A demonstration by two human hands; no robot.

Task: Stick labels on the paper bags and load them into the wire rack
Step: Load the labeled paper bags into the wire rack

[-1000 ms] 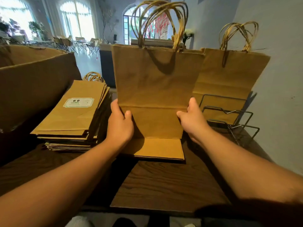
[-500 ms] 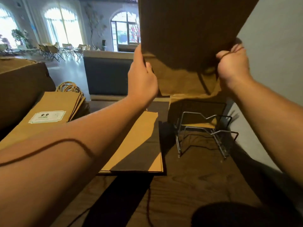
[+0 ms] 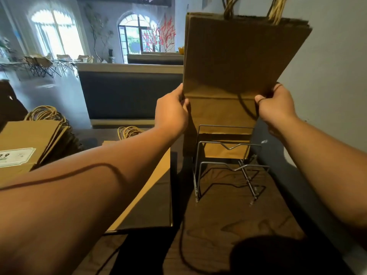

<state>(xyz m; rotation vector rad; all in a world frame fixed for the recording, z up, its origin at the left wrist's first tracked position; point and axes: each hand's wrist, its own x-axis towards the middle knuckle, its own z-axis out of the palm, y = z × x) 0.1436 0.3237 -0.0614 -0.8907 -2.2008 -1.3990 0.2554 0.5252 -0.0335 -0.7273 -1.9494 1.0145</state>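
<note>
Both hands up, holding a flat bundle of bags [image 3: 236,62] upright by its lower side edges. Left hand [image 3: 171,112] pinches the left edge, thumb on the near face, fingers wrapped behind. Right hand [image 3: 276,108] grips the right edge the same way, thumb curled over the near face, other fingers hidden behind the paper. Bundle is several bags thick, judging by the stacked top edges; handles [image 3: 276,8] stick up out of frame above the grip. Lower end of the bundle runs down from the grip behind the wire rack [image 3: 228,165]; can't tell whether it sits in the rearmost slot or just behind it. Rack stands on the table [image 3: 228,225] directly below and between the hands, its two near dividers bare. Below and left of the left hand, under the forearm, another flat bag [image 3: 151,195] lies on the table, handles [image 3: 129,132] pointing away. Further left of the grip, a stack [image 3: 25,139] of flat bags, top one carrying a white label [image 3: 15,157] with print partly cut off. Grey wall [image 3: 327,66] just right of the right hand.
</note>
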